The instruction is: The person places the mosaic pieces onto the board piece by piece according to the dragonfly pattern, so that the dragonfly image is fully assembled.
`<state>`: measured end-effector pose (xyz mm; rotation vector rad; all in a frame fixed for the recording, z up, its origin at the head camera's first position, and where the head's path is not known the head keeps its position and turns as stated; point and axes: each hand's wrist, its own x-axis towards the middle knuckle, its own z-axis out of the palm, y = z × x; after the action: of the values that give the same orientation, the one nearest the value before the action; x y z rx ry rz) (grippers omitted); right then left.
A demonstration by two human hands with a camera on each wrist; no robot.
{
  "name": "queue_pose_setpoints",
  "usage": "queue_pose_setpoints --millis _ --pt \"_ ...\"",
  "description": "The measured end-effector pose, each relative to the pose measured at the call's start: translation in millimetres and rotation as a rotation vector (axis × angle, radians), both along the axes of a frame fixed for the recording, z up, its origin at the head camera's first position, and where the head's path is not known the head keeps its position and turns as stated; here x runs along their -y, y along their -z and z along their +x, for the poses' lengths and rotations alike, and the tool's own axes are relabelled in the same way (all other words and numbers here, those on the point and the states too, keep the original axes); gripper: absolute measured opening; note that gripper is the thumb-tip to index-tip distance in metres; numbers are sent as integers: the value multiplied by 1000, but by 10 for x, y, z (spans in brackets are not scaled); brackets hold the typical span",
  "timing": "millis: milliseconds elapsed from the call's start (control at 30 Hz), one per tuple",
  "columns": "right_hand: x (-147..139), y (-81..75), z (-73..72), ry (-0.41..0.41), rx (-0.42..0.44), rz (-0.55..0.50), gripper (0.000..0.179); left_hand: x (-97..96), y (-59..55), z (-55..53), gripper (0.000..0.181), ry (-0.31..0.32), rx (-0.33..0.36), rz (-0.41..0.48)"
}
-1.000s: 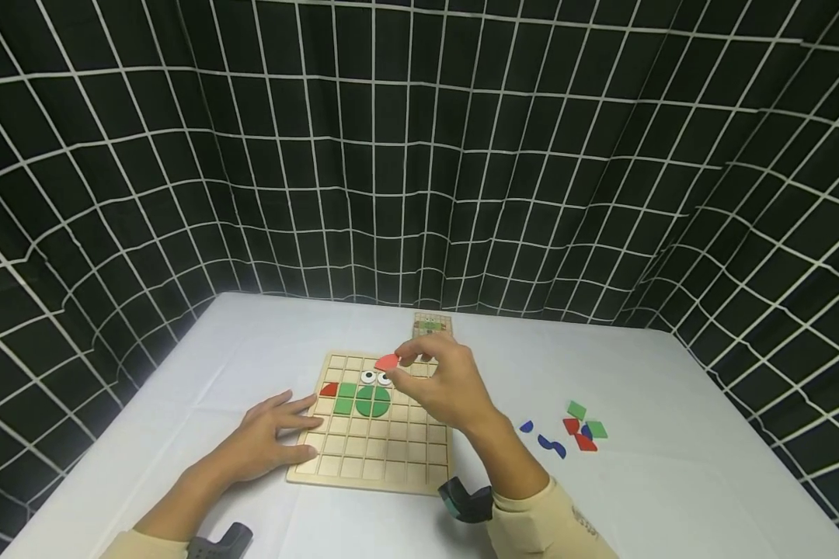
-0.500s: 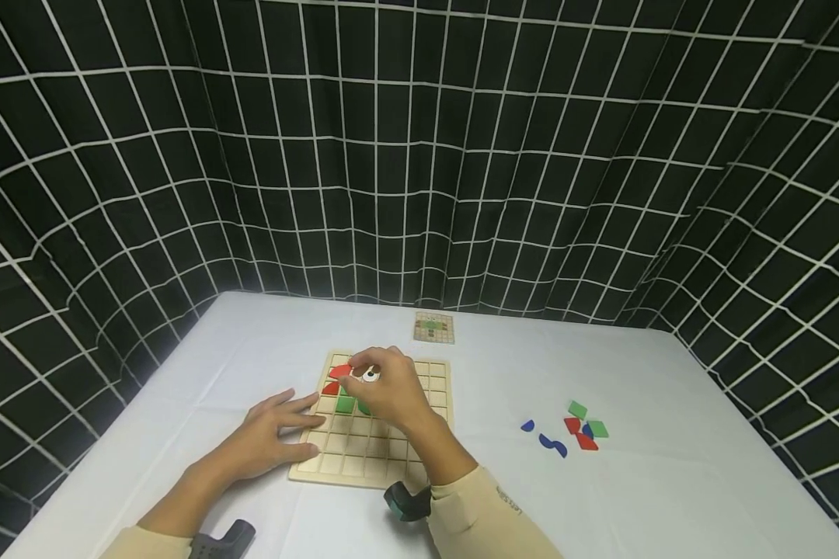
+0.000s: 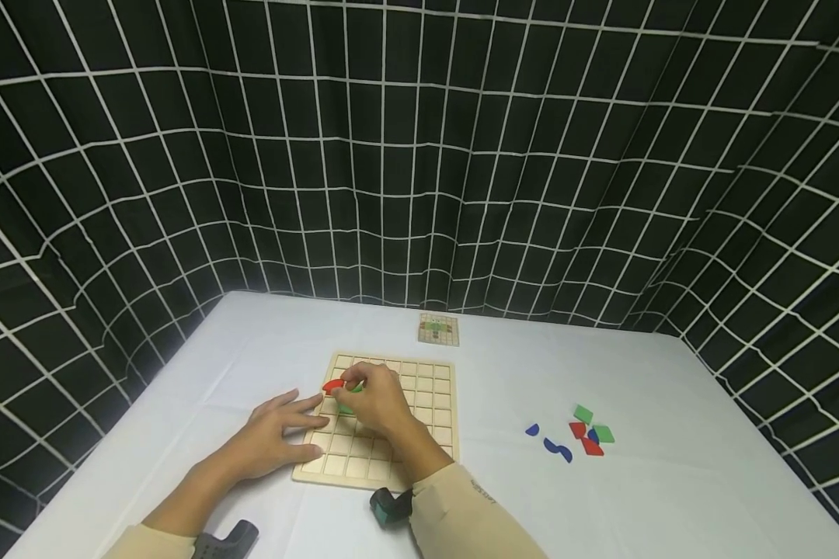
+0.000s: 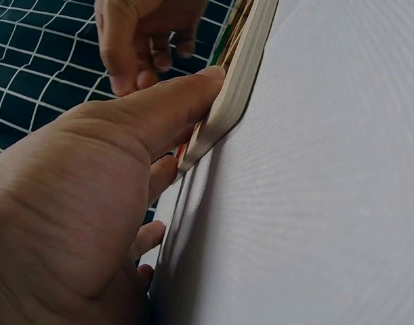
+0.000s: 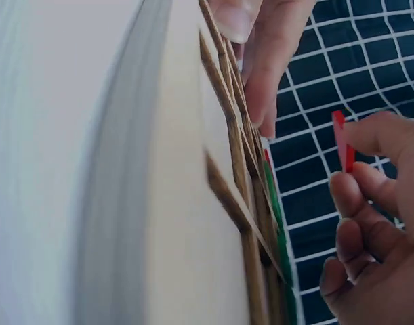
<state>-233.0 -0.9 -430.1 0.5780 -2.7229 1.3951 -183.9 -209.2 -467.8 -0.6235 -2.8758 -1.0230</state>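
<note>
My right hand (image 3: 379, 400) pinches a thin red piece (image 5: 343, 143) between thumb and fingers, over the upper left part of the wooden grid board (image 3: 353, 466). In the right wrist view the piece is held on edge, apart from the board. My left hand (image 3: 273, 435) rests along the board's left edge with fingers spread, the fingertips touching its rim. A green piece (image 3: 346, 408) lies in the grid, partly hidden by the right hand. The round eye pieces are hidden behind that hand.
To the right lie loose green tiles (image 3: 583, 414), red pieces (image 3: 592, 447) and blue curved pieces (image 3: 558, 449) on the white table (image 3: 671, 497). A small pattern card (image 3: 438, 329) lies behind the board. A black grid-lined curtain (image 3: 419, 155) surrounds the table.
My right hand has moved left and lower with the red piece, from above the eye pieces to the board's upper left. The left hand stays at the board's edge.
</note>
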Motion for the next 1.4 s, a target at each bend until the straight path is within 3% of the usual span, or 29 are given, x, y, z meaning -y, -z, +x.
queue_pose_setpoints --millis 200,733,1400 --pt "20 94 -18 6 55 14 20 -10 -21 16 50 -23 22 -20" --pt "89 206 -9 -5 -108 253 21 -10 -12 17 48 -23 29 2" --pt "79 206 -6 -35 -149 321 21 -13 -16 18 49 -22 24 4"
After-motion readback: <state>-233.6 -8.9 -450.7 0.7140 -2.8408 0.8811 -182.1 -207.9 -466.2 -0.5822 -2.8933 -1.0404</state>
